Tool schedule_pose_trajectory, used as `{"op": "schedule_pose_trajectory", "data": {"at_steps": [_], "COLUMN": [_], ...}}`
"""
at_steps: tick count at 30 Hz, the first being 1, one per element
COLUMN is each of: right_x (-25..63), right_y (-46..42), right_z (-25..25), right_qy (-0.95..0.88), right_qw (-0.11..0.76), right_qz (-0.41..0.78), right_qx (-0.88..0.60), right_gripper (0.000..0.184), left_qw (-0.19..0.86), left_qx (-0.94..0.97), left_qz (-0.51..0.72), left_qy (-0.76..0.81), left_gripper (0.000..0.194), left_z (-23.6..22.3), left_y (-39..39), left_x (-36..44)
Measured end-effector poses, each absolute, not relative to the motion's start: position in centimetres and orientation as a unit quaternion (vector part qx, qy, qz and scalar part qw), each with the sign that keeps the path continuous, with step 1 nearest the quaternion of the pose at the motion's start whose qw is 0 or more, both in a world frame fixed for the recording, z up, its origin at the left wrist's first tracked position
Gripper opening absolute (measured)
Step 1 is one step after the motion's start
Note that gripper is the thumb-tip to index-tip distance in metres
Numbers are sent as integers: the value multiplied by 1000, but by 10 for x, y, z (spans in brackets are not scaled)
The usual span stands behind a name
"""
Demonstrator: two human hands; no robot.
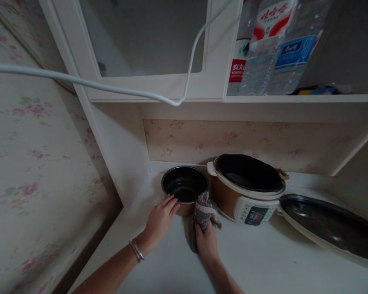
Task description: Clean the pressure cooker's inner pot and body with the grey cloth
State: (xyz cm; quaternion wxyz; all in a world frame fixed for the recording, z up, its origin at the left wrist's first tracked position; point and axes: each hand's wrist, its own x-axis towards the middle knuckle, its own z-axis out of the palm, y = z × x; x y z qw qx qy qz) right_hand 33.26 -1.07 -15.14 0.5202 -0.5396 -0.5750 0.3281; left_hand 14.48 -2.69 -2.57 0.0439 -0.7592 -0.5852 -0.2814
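Observation:
A round black pot with a brown outer side stands on the white counter. At its near left rim rests my left hand, with outstretched fingers touching the edge and a silver bracelet on the wrist. My right hand is closed around a bunched grey cloth with a pale stripe. The cloth is against or very near the pot's right side; exact contact cannot be made out. Just right of it stands an oval electric cooker with a black inner pot and a control panel.
A large oval lid lies upturned on the counter at the right. Overhead, a shelf holds several plastic bottles. A white cable hangs across the cabinet front. Floral wallpaper covers the left wall.

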Motion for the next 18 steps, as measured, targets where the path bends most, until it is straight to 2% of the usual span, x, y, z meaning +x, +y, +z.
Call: {"op": "schedule_pose_trajectory", "data": {"at_steps": [5,12,18], "right_x": [333,333,333], "right_y": [-10,-10,-10], "right_z": [-153,-152,-151], "right_qy": [-573,-576,-576], "right_qw": [524,523,533], "right_qz": [330,324,316], "right_qx": [-537,-538,-534], "right_gripper": [44,41,40], "left_qw": [18,64,93], "left_qx": [-799,-792,-758], "left_qz": [-276,-225,-224], "left_qy": [-534,-565,-605], "left_gripper": [35,39,34], "left_z": [-15,-16,-25], "left_y": [-25,19,7], "left_x": [135,82,110]}}
